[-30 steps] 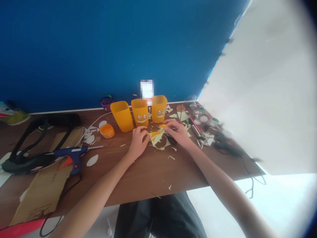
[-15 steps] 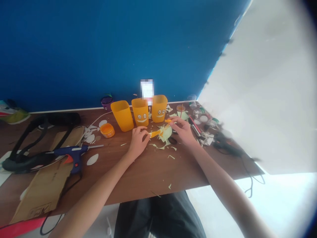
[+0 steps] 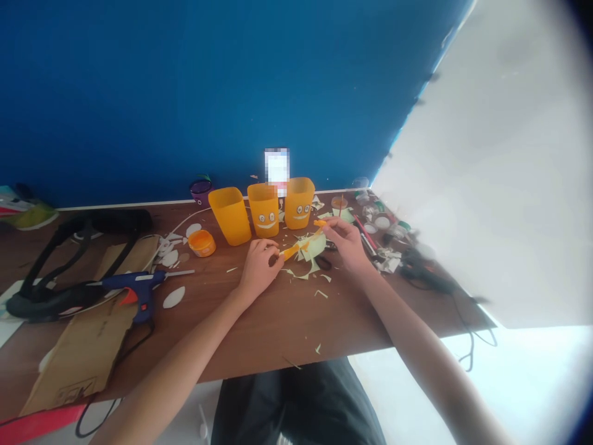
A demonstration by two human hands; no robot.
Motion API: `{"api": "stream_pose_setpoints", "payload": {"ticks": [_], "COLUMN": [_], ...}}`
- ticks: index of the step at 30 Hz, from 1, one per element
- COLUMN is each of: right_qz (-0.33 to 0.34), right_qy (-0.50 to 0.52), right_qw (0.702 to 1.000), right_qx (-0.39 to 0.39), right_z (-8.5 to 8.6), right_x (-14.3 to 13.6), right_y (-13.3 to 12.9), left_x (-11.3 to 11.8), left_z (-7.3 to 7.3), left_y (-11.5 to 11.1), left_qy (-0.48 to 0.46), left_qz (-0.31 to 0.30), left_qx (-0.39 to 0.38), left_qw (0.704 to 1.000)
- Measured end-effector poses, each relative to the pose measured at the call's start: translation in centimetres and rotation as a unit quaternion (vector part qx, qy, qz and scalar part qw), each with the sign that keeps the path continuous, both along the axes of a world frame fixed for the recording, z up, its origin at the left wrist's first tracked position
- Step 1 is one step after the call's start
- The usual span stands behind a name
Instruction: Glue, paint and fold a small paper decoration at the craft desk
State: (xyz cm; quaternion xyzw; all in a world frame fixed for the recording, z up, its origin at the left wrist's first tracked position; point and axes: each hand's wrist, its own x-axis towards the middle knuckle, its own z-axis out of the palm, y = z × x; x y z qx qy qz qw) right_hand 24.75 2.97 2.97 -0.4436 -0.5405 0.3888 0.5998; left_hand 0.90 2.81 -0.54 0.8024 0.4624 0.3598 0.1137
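My left hand (image 3: pixel 262 266) is closed on the near end of an orange-coated strip (image 3: pixel 291 251), pinched between thumb and fingers. My right hand (image 3: pixel 345 240) pinches a slim orange piece (image 3: pixel 319 223), whose exact kind I cannot make out. It slants down toward the strip. Under both lies a pale green paper scrap (image 3: pixel 315 246), with cut slivers around it. Behind my hands stand a plain yellow cup (image 3: pixel 230 216), a middle yellow cup with a smiling face (image 3: pixel 263 210) and a right-hand yellow cup with a face (image 3: pixel 298 204).
An open jar of orange paint (image 3: pixel 202 245) stands left of the cups. Farther left lie a blue glue gun (image 3: pixel 139 284), cardboard (image 3: pixel 78 358) and a black strapped headset (image 3: pixel 60 296). Scissors (image 3: pixel 323 262) lie near my right hand. Markers (image 3: pixel 368 244) and white scraps clutter the right side.
My right hand has shifted slightly to the right with the orange piece. My left hand has turned a little, still holding the strip, which now tilts up more steeply.
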Motion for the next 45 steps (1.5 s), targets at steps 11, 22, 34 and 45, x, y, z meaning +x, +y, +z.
{"api": "stream_pose_setpoints", "payload": {"ticks": [11,22,34,45], "right_qz": [-0.049,-0.074,-0.057,0.089], "right_qy": [0.032,0.079,0.108,0.089], "right_qw": [0.998,0.994,0.992,0.983], "right_qx": [-0.018,-0.012,-0.026,-0.134], "right_z": [0.2,0.4,0.7,-0.8], "right_x": [0.5,1.2,0.9,-1.0], "right_y": [0.2,0.4,0.1,-0.3], "left_x": [-0.1,-0.3,-0.3,0.1], "left_z": [-0.2,-0.5,-0.4,0.8], "left_y": [0.1,0.1,0.2,-0.6], "left_qy": [0.000,0.017,0.007,-0.025], "left_qz": [0.019,0.054,0.057,-0.039], "left_qx": [-0.007,0.001,-0.009,-0.025], "left_qw": [1.000,0.998,0.998,0.999]}}
